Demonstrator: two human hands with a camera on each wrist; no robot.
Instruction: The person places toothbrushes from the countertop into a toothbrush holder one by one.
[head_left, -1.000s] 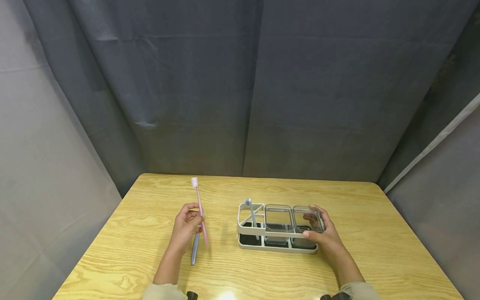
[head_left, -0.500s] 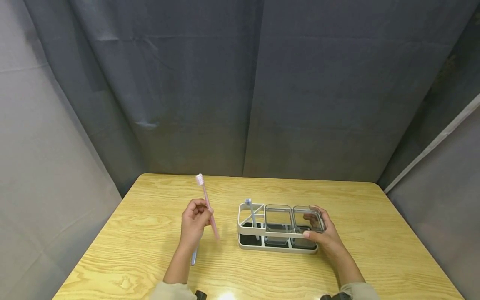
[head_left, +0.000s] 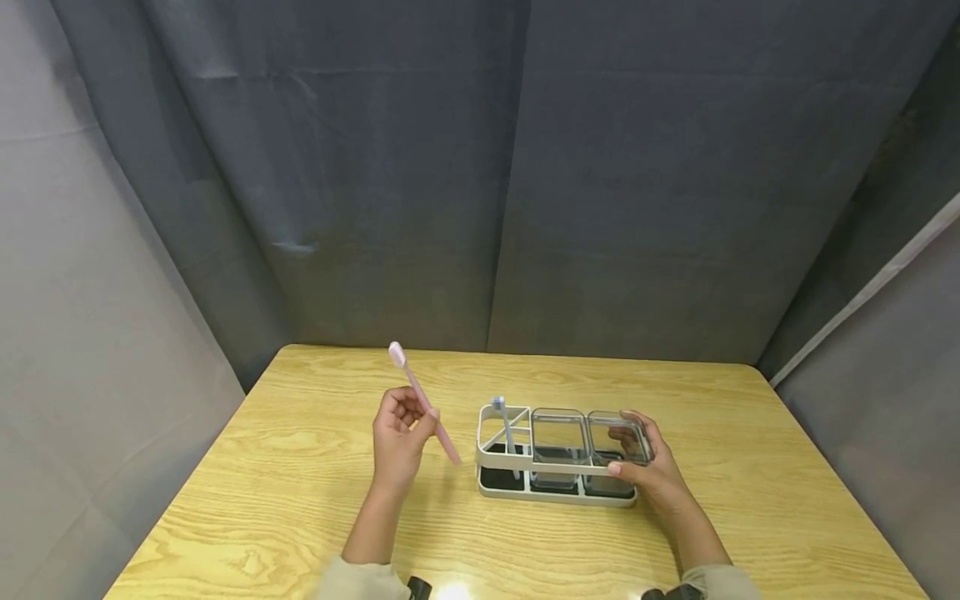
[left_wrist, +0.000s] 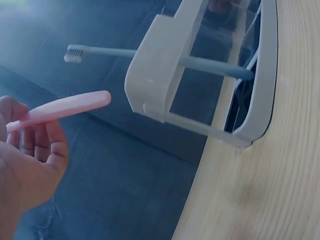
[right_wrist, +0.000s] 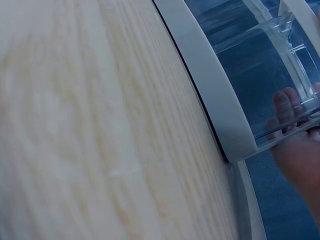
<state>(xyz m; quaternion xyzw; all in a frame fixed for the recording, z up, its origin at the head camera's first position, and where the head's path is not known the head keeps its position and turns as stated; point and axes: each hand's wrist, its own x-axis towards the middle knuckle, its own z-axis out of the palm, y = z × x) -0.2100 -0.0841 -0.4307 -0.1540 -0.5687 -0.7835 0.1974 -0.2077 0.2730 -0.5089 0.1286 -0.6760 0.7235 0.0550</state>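
My left hand (head_left: 401, 442) pinches a pink toothbrush (head_left: 447, 443) in the air, thumb over its handle. The head is up and to the left; the handle end points down right towards the white toothbrush holder (head_left: 504, 460). In the left wrist view that handle end (left_wrist: 100, 98) is close to the holder's upper frame (left_wrist: 150, 75) but apart from it. A light blue toothbrush (head_left: 508, 432) leans in the holder's divided left section. My right hand (head_left: 662, 472) grips the right end of the holder, thumb in front, fingers behind a clear cup (right_wrist: 260, 75).
The holder stands on a wood-grain table (head_left: 262, 483), with two clear cups (head_left: 558, 448) in its middle and right places. Grey curtains (head_left: 420, 208) hang behind and at both sides of the table.
My left hand has moved right towards the holder, tilting the pink toothbrush further over. A bluish toothbrush lying on the table is now hidden behind my left arm. The right hand keeps its grip.
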